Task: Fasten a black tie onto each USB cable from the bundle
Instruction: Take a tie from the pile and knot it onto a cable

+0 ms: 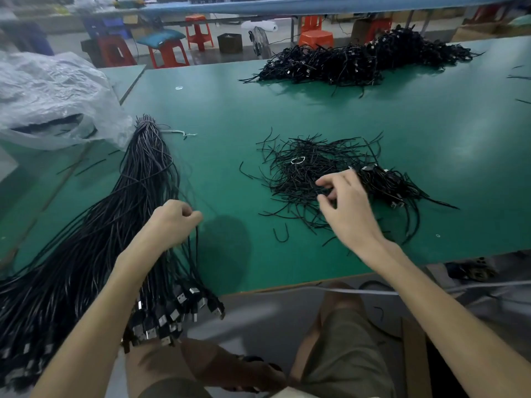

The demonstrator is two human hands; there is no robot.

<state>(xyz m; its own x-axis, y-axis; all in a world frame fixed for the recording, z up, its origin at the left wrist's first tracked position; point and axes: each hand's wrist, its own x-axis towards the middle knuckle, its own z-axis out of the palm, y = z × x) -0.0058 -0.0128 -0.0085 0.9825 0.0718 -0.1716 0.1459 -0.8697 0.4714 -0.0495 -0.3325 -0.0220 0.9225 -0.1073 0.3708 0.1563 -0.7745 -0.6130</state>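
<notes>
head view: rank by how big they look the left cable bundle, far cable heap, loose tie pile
1. left cable bundle, largest, though nearest the camera.
2 and 3. far cable heap and loose tie pile look alike; the heap is wider, but farther off.

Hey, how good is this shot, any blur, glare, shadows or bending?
Head view: wide-angle bending curves the blue rail and the edges of the green table; soft pale glare sits on the table's right side; a round dark shadow lies between the left hand, gripping a USB cable, and the right hand over the ties; the lap and floor below are smeared.
</notes>
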